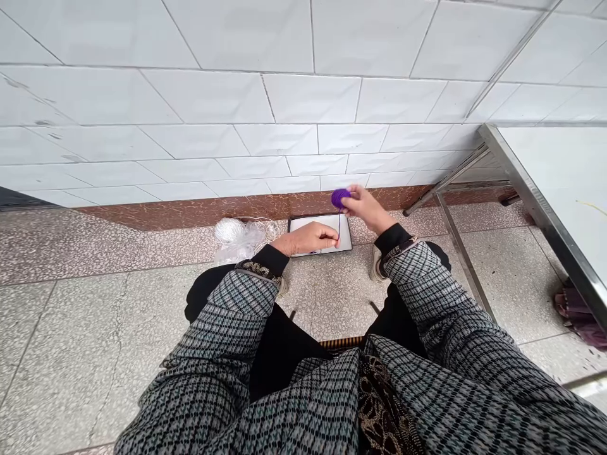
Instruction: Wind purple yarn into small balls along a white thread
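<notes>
A small ball of purple yarn (340, 198) is held up in the fingers of my right hand (363, 207). From it a purple strand (339, 226) runs down to my left hand (310, 238), whose thumb and fingertips pinch it. Both hands are above a shallow tray (345, 243) with a dark rim and a white inside, which lies on the floor by the wall. My left hand covers part of the tray, and something small and dark near its lower edge is too hidden to name.
Left of the tray lies white yarn (230, 230) with a clear plastic bag (237, 246) and loose strands. A tiled wall (303, 139) rises in front. At right stands a metal-framed table (535, 189), with a purplish cloth-like item (576, 316) beneath it.
</notes>
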Demonstrator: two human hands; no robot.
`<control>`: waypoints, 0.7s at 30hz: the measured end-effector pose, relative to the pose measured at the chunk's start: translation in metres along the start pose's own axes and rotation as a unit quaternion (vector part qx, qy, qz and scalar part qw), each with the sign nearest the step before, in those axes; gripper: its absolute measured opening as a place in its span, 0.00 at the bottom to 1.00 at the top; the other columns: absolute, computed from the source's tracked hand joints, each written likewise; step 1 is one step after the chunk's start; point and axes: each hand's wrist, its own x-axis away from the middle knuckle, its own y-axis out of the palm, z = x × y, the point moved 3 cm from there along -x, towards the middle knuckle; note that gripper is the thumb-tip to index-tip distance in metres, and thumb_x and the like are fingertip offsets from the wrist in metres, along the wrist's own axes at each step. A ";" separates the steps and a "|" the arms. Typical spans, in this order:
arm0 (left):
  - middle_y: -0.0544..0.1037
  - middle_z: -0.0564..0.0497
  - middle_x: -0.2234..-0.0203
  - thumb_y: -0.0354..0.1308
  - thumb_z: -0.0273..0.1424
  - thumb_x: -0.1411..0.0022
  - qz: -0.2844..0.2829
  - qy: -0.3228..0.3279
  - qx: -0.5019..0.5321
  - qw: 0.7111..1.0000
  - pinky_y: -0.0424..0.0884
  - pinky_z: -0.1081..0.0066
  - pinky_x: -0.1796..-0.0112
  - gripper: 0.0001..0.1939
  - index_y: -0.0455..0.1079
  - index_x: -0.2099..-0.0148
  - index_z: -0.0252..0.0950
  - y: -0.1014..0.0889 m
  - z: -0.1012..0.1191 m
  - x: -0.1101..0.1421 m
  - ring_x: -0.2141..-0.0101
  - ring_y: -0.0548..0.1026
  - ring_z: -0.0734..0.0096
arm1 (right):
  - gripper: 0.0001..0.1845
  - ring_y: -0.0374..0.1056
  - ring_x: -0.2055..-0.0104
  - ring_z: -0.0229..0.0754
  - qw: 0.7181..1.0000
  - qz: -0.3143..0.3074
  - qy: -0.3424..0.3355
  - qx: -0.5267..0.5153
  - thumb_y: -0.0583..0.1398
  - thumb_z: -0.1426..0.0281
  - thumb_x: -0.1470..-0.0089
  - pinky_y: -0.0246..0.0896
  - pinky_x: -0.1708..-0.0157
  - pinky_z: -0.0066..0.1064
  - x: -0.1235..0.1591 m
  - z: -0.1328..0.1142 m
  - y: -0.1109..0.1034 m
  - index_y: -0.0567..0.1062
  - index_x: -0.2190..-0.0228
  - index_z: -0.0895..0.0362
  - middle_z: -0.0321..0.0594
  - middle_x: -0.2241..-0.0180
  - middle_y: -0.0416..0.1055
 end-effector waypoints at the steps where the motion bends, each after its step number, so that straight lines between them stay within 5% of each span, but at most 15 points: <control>1: 0.78 0.52 0.72 0.57 0.35 0.38 0.012 0.005 0.003 1.000 0.66 0.73 0.65 0.11 0.77 0.65 0.34 -0.002 0.000 0.001 0.71 0.72 0.72 | 0.17 0.65 0.74 0.33 0.997 -0.016 0.004 0.080 0.67 0.74 0.51 0.64 0.74 0.26 0.002 0.001 0.003 0.66 0.62 0.54 0.32 0.70 0.70; 4: 0.79 0.51 0.71 0.56 0.34 0.39 0.116 -0.006 0.000 0.993 0.67 0.73 0.66 0.11 0.76 0.65 0.34 -0.017 -0.006 0.004 0.71 0.72 0.72 | 0.19 0.65 0.72 0.35 0.957 -0.165 0.029 0.237 0.67 0.80 0.59 0.63 0.73 0.27 0.014 0.001 0.014 0.70 0.64 0.56 0.34 0.69 0.71; 6: 0.77 0.51 0.73 0.55 0.33 0.40 0.190 -0.030 -0.010 0.981 0.66 0.73 0.67 0.10 0.75 0.66 0.34 -0.027 -0.012 0.007 0.72 0.70 0.72 | 0.21 0.67 0.71 0.35 0.935 -0.285 0.048 0.207 0.67 0.80 0.60 0.66 0.72 0.28 0.024 -0.002 0.019 0.72 0.62 0.56 0.36 0.66 0.73; 8: 0.74 0.53 0.76 0.55 0.33 0.41 0.223 -0.053 -0.013 0.973 0.65 0.72 0.69 0.09 0.74 0.67 0.34 -0.032 -0.018 0.007 0.73 0.69 0.72 | 0.22 0.69 0.70 0.35 0.940 -0.329 0.029 0.089 0.68 0.76 0.58 0.69 0.70 0.29 0.027 -0.011 0.018 0.71 0.59 0.56 0.37 0.61 0.74; 11: 0.70 0.55 0.78 0.54 0.33 0.40 0.194 -0.064 0.008 0.979 0.64 0.73 0.70 0.09 0.72 0.68 0.34 -0.026 -0.019 0.004 0.76 0.67 0.74 | 0.24 0.69 0.70 0.34 0.966 -0.230 -0.042 -0.110 0.69 0.64 0.53 0.70 0.68 0.29 0.019 -0.022 0.006 0.68 0.56 0.54 0.36 0.61 0.73; 14: 0.71 0.55 0.78 0.54 0.34 0.39 0.127 -0.049 0.028 0.990 0.65 0.74 0.70 0.10 0.72 0.68 0.34 -0.013 -0.012 0.000 0.76 0.67 0.74 | 0.27 0.69 0.70 0.34 0.972 -0.102 -0.071 -0.200 0.70 0.57 0.51 0.70 0.67 0.29 0.008 -0.021 -0.005 0.65 0.56 0.52 0.33 0.66 0.71; 21: 0.75 0.52 0.75 0.55 0.35 0.39 0.053 0.002 0.016 0.998 0.66 0.72 0.66 0.11 0.72 0.70 0.34 -0.002 0.004 -0.002 0.72 0.70 0.72 | 0.19 0.67 0.73 0.32 0.999 -0.034 -0.008 -0.032 0.67 0.71 0.49 0.67 0.70 0.27 0.001 -0.001 0.004 0.63 0.60 0.53 0.31 0.68 0.70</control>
